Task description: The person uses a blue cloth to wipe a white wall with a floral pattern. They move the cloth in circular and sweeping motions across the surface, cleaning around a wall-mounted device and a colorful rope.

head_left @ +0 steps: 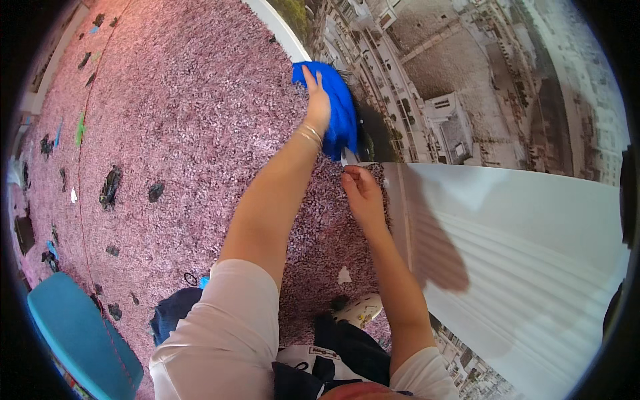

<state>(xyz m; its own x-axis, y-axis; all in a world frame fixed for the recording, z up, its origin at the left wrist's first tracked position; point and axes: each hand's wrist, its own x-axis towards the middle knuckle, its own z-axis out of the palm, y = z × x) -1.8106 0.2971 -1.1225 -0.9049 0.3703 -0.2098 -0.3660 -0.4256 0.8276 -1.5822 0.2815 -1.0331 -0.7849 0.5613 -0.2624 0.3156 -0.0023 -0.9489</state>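
Note:
My left hand is stretched forward, its straight fingers pressed onto a bright blue cloth. The cloth is bunched along the white baseboard, at the foot of a wall with a city-photo mural. Lower and to the right, my right hand is half curled close to the room corner, just below the cloth's lower edge. A short bit of white baseboard shows between the cloth and its fingertips. Whether anything is pinched there cannot be made out.
Pink shag carpet bears several black plastic scraps and a green scrap. A thin red cord crosses it. At lower left is a teal padded seat. A white ribbed panel stands on the right.

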